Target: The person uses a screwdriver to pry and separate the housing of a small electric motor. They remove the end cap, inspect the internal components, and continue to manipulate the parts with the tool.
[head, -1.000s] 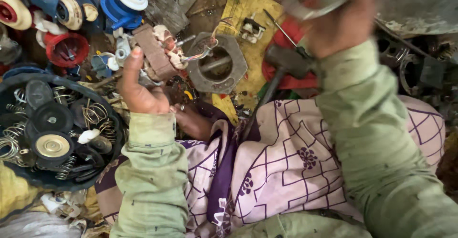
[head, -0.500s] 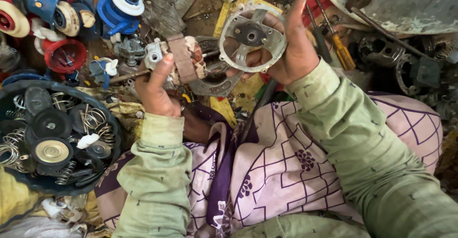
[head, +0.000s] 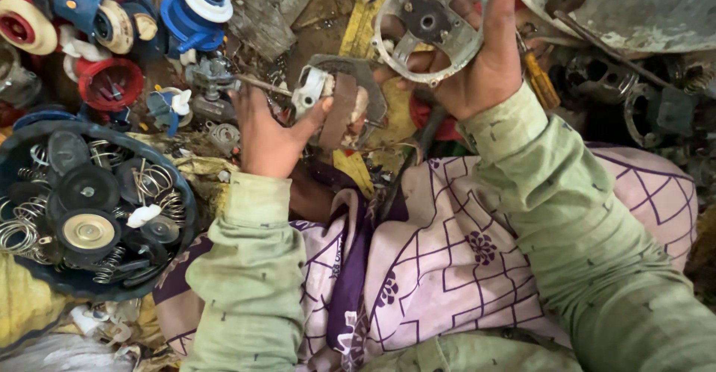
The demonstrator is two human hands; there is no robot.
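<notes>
My right hand [head: 477, 66] holds up a round grey metal end cover [head: 426, 23] with spokes and a hub, its face turned toward me. My left hand [head: 265, 129] grips a small motor core [head: 332, 99] with a rusty brown band and a thin shaft sticking out to the left. A large grey hexagonal metal ring [head: 365, 77] lies on the ground just behind the core. Both sleeves are pale green, and a purple and white patterned cloth [head: 447, 267] covers my lap.
A dark round basin [head: 89, 208] at the left holds springs, black discs and a brass-coloured disc. Blue, red and white plastic pump parts [head: 194, 14] lie at the top left. A dented grey metal pan [head: 634, 6] and rusty parts fill the top right.
My right hand has lifted the round metal cover higher and turned it to face me. My left hand has shifted slightly with the motor core, staying low by the hexagonal ring.
</notes>
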